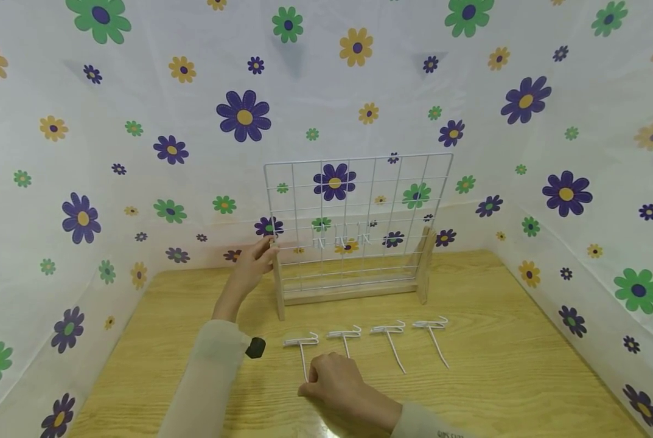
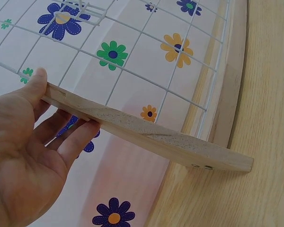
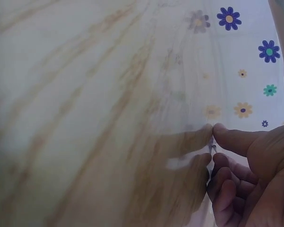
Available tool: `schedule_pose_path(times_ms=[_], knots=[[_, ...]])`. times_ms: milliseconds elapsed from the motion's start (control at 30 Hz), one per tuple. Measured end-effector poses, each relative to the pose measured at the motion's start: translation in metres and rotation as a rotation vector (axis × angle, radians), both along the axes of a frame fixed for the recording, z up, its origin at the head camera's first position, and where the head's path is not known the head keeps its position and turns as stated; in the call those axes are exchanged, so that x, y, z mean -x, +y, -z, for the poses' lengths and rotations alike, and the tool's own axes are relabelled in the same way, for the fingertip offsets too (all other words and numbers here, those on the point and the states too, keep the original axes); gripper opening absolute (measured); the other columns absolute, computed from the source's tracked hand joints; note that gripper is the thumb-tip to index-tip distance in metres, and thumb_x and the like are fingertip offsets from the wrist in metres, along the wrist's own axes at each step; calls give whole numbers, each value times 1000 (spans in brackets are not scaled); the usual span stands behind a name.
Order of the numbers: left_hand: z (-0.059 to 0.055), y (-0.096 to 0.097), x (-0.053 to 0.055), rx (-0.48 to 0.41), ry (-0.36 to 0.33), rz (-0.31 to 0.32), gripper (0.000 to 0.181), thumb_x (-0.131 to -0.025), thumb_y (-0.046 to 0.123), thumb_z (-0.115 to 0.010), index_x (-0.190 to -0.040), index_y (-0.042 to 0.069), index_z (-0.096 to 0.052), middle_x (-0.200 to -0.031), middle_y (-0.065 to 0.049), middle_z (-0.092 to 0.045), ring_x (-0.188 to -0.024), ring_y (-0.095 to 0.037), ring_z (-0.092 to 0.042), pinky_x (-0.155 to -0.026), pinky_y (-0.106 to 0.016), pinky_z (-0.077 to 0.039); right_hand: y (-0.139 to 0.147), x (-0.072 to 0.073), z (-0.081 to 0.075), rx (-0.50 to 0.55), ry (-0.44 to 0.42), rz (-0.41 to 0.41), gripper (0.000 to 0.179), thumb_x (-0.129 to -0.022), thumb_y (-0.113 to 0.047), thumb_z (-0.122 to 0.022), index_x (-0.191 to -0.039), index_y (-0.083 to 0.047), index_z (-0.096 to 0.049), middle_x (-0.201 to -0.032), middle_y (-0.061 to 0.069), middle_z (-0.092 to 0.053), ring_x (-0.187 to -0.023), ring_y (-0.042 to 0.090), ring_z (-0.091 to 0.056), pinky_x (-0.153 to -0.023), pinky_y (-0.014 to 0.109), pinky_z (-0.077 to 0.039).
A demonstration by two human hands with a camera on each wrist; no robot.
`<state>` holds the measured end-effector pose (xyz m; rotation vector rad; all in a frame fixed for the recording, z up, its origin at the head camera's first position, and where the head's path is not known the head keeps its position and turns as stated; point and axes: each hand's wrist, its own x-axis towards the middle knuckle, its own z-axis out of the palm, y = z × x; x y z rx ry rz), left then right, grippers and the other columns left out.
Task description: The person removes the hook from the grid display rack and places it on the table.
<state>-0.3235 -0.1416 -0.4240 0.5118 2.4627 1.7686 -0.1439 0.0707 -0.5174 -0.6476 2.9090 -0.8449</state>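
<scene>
In the head view my left hand (image 1: 252,267) grips the left wooden upright (image 1: 279,286) of a white wire grid rack (image 1: 353,201). Its thumb lies on one side of the upright (image 2: 146,130) and the fingers on the other in the left wrist view. Several white wire hooks lie in a row on the table. My right hand (image 1: 342,383) is low over the table, at the prong end of the leftmost hook (image 1: 302,353). The right wrist view shows its fingers (image 3: 225,189) curled, with a gap below the thumb where the prong tip shows. Behind this hand, the second hook (image 1: 345,340) is partly hidden.
Three white hooks (image 1: 364,234) hang on the grid's middle. To the right on the table lie a third loose hook (image 1: 393,344) and a fourth (image 1: 436,340). Flower-print sheeting (image 1: 195,121) walls in the wooden table (image 1: 496,353) at the back and sides.
</scene>
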Motion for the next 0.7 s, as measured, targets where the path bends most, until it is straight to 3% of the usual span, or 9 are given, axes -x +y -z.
schedule_pose_path(times_ms=[233,367,533,700], knots=[[1,1,3,1,-3,-11,62,-111,34,-51,-163,9,-30,-162,-23,-36,-143,-40,-44,-110,-44,-48,3,1,-4,45,8,31,24,-84,-28,-82,-69,-18,-67,-64,-15,-58,-54,-1,-49,-48,15,-45],[0,0,2,0,-1,-7,62,-111,34,-51,-163,8,-30,-160,-23,-38,-142,-40,-44,-109,-43,-49,9,4,-10,69,65,35,24,-89,-30,-81,-74,-14,-70,-68,-10,-64,-53,-3,-49,-46,12,-45],[-1,0,0,-4,9,14,62,-112,32,-49,-163,5,-28,-158,-26,-40,-143,-42,-43,-110,-45,-49,20,14,-29,159,141,60,23,-93,-27,-79,-83,-7,-73,-71,-4,-67,-51,-5,-45,-43,9,-42],[-1,0,-2,-8,15,20,62,-112,32,-48,-163,4,-27,-158,-27,-39,-143,-43,-43,-110,-47,-48,33,27,-51,284,222,175,17,-96,-21,-77,-90,-5,-74,-75,-1,-69,-51,-2,-49,-39,14,-40]])
